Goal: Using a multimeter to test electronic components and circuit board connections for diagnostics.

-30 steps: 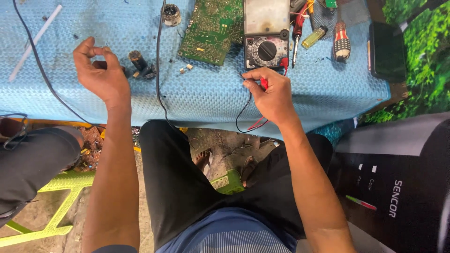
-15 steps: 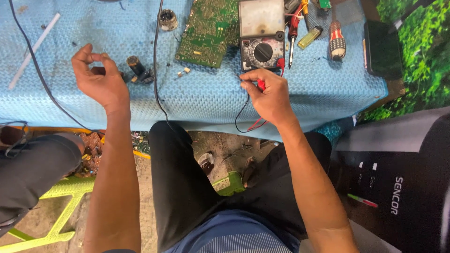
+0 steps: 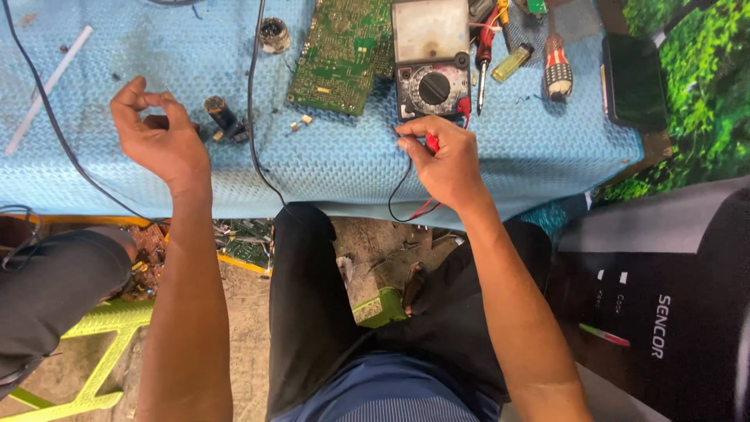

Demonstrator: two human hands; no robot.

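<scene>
Probes (image 3: 428,142), 1 red-tipped and 1 dark, sit pinched between the thumb and fingers of the right hand (image 3: 445,160) at the centre of the frame, just below the analog multimeter (image 3: 431,59) with its pale dial face and round black selector knob. Red and black leads (image 3: 406,199) loop down from this hand over the table's front edge. The fingers are closed tight on the probes.

The left hand (image 3: 156,137), at left of centre, hovers palm-down over the blue textured mat (image 3: 336,168), thumb and forefinger curled together in a pinch; whether anything small is caught between them cannot be told. Just right of this hand lies a small dark cylindrical part (image 3: 221,116) with a few tiny bits beside it.

A green circuit board (image 3: 344,51) lies at upper centre, touching the meter's left side. A black cable (image 3: 254,101) runs down the mat between the left hand and the board. A white rod (image 3: 47,90) lies slanted at far left, and a round metal part (image 3: 273,35) sits near the top edge. Right of the meter are a red-handled screwdriver (image 3: 483,59), a yellow lighter (image 3: 513,62), a striped-handled tool (image 3: 556,66) and a dark phone (image 3: 633,78). At lower right stands a black appliance (image 3: 664,312).
</scene>
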